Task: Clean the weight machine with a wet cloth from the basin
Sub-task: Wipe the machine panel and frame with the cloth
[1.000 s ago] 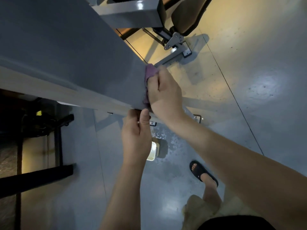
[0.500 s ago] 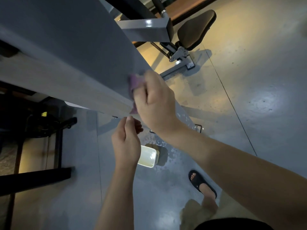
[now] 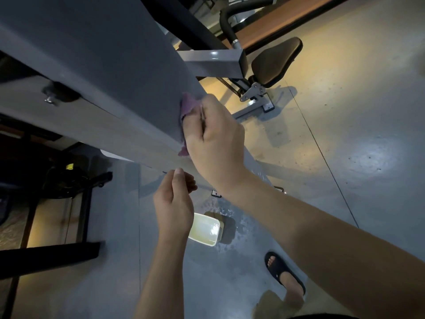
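The weight machine's grey panel (image 3: 103, 65) slants across the upper left of the view, and everything else sits in relation to it. The purple cloth (image 3: 189, 105) lies flat against the panel's face close to its lower right edge, bunched under the right hand (image 3: 216, 137). That hand's grip is closed around the cloth, fingers curled over it and pressing it to the panel. Most of the cloth is hidden inside the grip. One crumpled fold sticks out past the fingertips higher up the panel, and a small corner hangs out beneath the hand at the panel's bottom edge. The left hand (image 3: 173, 206) hangs just under that bottom edge, apart from the cloth. Its grip is loose, fingers lightly curled with the thumb up, and it holds nothing. Below the panel, partly covered by the left hand, a pale rectangular basin (image 3: 204, 230) stands on the grey floor (image 3: 345, 157) with a wet patch (image 3: 241, 226) spread beside it. A foot in a black sandal (image 3: 282, 272) stands farther from the panel than the basin. The machine's dark padded seat (image 3: 276, 61) is off the panel's right end.
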Demonstrator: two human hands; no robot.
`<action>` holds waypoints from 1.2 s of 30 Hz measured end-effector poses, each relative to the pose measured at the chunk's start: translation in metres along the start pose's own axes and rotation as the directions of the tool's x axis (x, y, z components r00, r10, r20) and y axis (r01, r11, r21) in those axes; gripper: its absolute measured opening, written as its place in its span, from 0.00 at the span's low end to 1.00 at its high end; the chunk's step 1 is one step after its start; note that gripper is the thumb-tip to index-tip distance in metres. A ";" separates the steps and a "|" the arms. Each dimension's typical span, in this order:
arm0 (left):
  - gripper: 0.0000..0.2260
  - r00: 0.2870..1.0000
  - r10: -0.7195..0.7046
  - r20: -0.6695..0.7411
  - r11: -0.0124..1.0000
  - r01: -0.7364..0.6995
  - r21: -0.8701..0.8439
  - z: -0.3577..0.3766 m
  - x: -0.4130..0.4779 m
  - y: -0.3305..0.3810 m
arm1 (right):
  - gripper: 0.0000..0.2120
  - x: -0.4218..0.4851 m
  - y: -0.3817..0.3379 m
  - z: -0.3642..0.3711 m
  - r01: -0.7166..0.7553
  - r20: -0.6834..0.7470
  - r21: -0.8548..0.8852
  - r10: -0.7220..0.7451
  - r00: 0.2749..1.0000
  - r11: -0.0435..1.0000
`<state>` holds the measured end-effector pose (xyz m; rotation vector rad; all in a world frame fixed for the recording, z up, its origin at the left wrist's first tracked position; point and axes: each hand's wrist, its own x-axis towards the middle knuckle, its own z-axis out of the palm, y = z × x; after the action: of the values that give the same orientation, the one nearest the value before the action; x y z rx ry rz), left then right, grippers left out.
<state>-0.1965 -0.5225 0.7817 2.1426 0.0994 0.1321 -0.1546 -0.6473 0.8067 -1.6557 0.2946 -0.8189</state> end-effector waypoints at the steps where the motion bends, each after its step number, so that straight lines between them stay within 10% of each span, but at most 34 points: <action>1: 0.18 1.000 0.000 -0.015 1.000 0.000 0.006 0.000 0.001 0.001 | 0.14 0.004 0.004 0.001 0.027 -0.032 -0.008 -0.027 0.999 1.000; 4: 0.18 0.999 -0.036 -0.031 0.999 0.037 0.032 0.003 0.000 -0.003 | 0.14 -0.004 0.048 0.000 -0.133 -0.033 -0.051 0.131 0.991 0.990; 8: 0.17 0.999 -0.046 0.004 0.998 0.046 0.047 0.008 -0.004 -0.010 | 0.19 -0.042 0.118 -0.009 -0.597 0.046 -0.089 0.602 0.797 0.797; 19: 0.16 0.998 -0.013 0.058 0.999 0.010 0.051 0.020 0.001 -0.008 | 0.14 -0.003 0.013 -0.001 -0.085 -0.022 0.049 0.086 0.996 0.995; 36: 0.22 0.983 0.035 0.182 0.981 -0.069 0.184 0.111 0.002 -0.134 | 0.16 -0.118 0.299 0.008 -0.720 -0.002 -0.201 0.735 0.678 0.664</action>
<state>-0.1821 -0.5413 0.6094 2.3375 -0.0512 -0.0415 -0.1629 -0.6489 0.4858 -1.5354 0.9407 -0.1016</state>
